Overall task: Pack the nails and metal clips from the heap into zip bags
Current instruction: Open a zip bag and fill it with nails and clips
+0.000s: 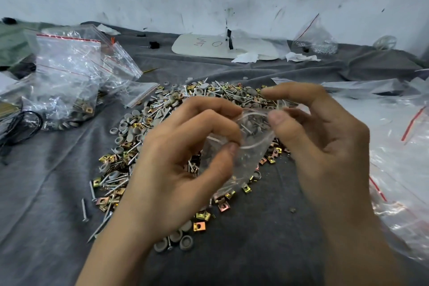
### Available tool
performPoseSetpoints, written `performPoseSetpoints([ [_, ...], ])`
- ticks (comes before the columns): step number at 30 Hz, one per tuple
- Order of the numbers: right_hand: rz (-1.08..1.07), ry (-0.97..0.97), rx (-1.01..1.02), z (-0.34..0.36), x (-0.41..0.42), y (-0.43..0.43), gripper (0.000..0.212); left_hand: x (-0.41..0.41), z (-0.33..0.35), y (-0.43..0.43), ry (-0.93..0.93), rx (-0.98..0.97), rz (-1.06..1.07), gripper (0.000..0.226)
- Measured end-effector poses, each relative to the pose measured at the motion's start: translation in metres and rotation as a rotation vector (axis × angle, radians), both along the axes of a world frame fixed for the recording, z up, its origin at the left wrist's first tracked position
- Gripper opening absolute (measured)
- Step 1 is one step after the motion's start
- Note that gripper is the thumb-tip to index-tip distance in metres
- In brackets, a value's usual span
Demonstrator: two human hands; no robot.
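A heap (pixel 144 127) of nails, grey caps and gold metal clips is spread over the dark grey cloth (pixel 41 193). Above its middle I hold a small clear zip bag (pixel 249 146), its mouth pulled open into a loop. My left hand (pixel 176 169) pinches the near left rim between thumb and fingers. My right hand (pixel 325 141) pinches the right rim with thumb and forefinger. A few grey caps and nails show inside the bag. The lower part of the heap is hidden behind my hands.
Filled zip bags (pixel 67 76) with red strips pile up at the left, beside black cords (pixel 21 127). Empty zip bags (pixel 399 146) lie at the right. A white board (pixel 209 47), tissue scraps and another bag (pixel 313 37) sit by the stained white wall.
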State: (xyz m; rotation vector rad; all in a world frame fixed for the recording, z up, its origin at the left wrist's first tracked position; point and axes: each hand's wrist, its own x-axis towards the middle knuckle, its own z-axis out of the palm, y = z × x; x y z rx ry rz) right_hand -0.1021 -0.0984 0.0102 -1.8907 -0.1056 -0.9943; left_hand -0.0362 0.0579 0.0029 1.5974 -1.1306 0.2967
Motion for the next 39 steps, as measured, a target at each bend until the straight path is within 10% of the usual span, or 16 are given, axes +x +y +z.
performPoseSetpoints([
  [4, -0.153, 0.086, 0.117, -0.008, 0.001, -0.013, 0.023, 0.008, -0.004, 0.005, 0.081, -0.100, -0.001, 0.009],
  [8, -0.178, 0.770, -0.078, -0.037, 0.016, -0.025, 0.021, 0.019, -0.007, 0.013, 0.062, -0.201, 0.013, 0.013],
  [12, -0.218, 1.050, -0.232, -0.059, 0.034, -0.016, 0.026, 0.025, -0.009, 0.016, 0.030, -0.225, 0.031, 0.014],
  [39, -0.063, 1.136, -0.419, -0.052, 0.034, 0.013, 0.018, 0.027, -0.011, 0.020, 0.062, -0.204, 0.033, 0.009],
])
